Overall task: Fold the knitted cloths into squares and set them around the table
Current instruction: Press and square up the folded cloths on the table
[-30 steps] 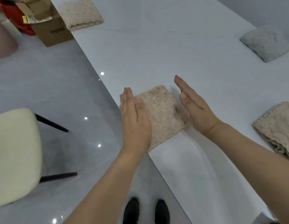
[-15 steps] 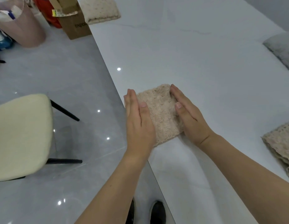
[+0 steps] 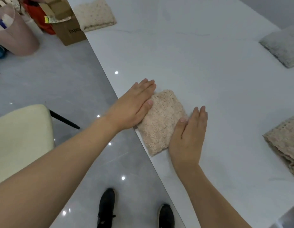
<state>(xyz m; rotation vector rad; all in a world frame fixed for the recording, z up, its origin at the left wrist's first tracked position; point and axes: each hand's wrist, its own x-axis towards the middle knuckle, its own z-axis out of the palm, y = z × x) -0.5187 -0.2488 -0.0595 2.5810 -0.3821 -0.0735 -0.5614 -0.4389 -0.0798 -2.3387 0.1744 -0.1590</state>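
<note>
Hands [image 3: 136, 104] [image 3: 187, 137] flat, flanking folded cloth [image 3: 161, 122].

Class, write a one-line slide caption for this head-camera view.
Left hand and right hand, both flat, square up a folded beige knitted cloth at the white table edge.

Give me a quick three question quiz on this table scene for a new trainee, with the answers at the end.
1. True or false: the left hand and right hand lie flat on opposite sides of the folded beige cloth.
2. What colour is the cloth at the far right of the table? A) red B) grey C) black
3. Name the furniture on the floor at left.

Key: 1 true; 2 B; 3 a cream chair.
</note>
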